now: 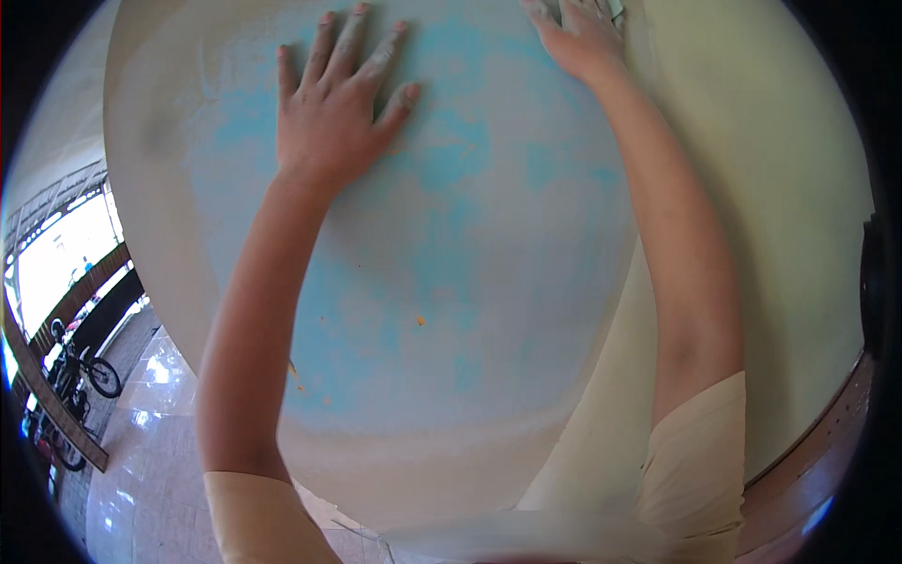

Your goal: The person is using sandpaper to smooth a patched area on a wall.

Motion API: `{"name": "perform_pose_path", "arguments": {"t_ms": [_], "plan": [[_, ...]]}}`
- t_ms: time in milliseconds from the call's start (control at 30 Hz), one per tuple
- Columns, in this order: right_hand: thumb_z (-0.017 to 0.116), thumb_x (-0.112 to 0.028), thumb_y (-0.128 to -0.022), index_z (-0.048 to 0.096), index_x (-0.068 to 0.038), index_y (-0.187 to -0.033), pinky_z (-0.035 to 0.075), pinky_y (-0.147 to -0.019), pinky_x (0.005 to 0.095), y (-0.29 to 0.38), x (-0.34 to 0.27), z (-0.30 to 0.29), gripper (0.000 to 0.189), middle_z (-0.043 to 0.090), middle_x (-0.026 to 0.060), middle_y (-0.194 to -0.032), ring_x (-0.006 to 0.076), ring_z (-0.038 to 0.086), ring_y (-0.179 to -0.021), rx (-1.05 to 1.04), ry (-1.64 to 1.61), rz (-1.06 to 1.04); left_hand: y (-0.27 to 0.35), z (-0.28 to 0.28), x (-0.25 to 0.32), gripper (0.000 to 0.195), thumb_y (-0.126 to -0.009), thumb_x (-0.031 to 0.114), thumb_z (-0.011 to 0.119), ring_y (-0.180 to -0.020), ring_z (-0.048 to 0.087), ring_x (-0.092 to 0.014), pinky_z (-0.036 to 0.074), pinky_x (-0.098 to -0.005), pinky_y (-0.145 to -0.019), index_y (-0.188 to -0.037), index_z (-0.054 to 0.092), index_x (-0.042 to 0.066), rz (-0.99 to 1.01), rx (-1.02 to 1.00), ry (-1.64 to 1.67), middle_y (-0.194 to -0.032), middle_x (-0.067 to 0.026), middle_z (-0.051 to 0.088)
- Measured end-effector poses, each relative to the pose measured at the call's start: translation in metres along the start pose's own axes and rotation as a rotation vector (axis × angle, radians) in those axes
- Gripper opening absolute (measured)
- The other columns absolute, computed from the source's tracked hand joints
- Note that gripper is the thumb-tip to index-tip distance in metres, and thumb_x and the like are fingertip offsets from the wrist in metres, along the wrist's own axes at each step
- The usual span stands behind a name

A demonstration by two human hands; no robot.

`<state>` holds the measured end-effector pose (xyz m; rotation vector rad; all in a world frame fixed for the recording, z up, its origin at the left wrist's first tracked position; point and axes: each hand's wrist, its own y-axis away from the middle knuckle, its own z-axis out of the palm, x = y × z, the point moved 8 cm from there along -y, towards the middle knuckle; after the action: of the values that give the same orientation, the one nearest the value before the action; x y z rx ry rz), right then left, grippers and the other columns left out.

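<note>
Before me rises a wall panel (493, 233) with smooth grey-white filler over patches of light blue. My left hand (328, 116) rests on its upper left part, palm down and fingers spread, with nothing in it. Pale dust coats several of its fingertips. At the top edge, further right, my right hand (581, 32) presses on the same surface near its right border. The edge of a small pale sheet (616, 7) pokes out beside its outer fingers. The fingertips are cut off by the frame, and dust whitens this hand too.
A cream-yellow wall (768, 190) adjoins on the right, with a reddish-brown ledge (810, 458) at its foot. Small orange spots (421, 321) mark the panel. Lower left is a glossy tiled floor (144, 451); beyond it are parked motorcycles (70, 374) and a slanting brown bar (60, 416).
</note>
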<state>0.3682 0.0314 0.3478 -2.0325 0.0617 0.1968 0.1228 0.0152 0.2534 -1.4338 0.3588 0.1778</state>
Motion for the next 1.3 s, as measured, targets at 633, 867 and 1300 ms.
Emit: {"name": "perform_pose_path", "arguments": {"t_ms": [633,867,1300], "plan": [[0.046,-0.041,-0.101,0.032,-0.017,-0.156,0.007,-0.124,0.0538,0.027,-0.025,-0.012,0.061,0.018,0.0121,-0.165,0.0287,0.013,-0.153,0.127,0.167,-0.344,0.038,-0.013,-0.161,0.064,-0.097,0.069,0.034,-0.153,0.018,-0.023,0.011,-0.0553,-0.123,-0.154,0.032,0.041,-0.046,0.092,-0.105,-0.165,0.0043,0.024],[0.044,-0.041,-0.101,0.034,-0.014,-0.155,0.007,-0.124,0.0513,0.055,-0.055,-0.003,0.062,0.02,0.0119,-0.165,0.0277,0.014,-0.153,0.26,0.005,-0.566,0.04,-0.017,-0.17,0.062,-0.096,0.068,0.038,-0.152,0.02,-0.024,0.013,-0.0559,-0.122,-0.153,0.035,0.042,-0.076,0.108,-0.122,-0.164,0.0039,0.027],[0.052,-0.043,-0.097,0.039,-0.014,-0.151,0.01,-0.124,0.051,0.02,-0.01,0.013,0.063,0.026,0.0084,-0.162,0.0281,0.018,-0.152,0.165,-0.38,0.233,0.036,-0.014,-0.155,0.061,-0.097,0.063,0.043,-0.152,0.021,-0.025,0.014,-0.0565,-0.122,-0.153,0.037,0.04,-0.097,0.101,-0.079,-0.164,0.0021,0.028]]}}
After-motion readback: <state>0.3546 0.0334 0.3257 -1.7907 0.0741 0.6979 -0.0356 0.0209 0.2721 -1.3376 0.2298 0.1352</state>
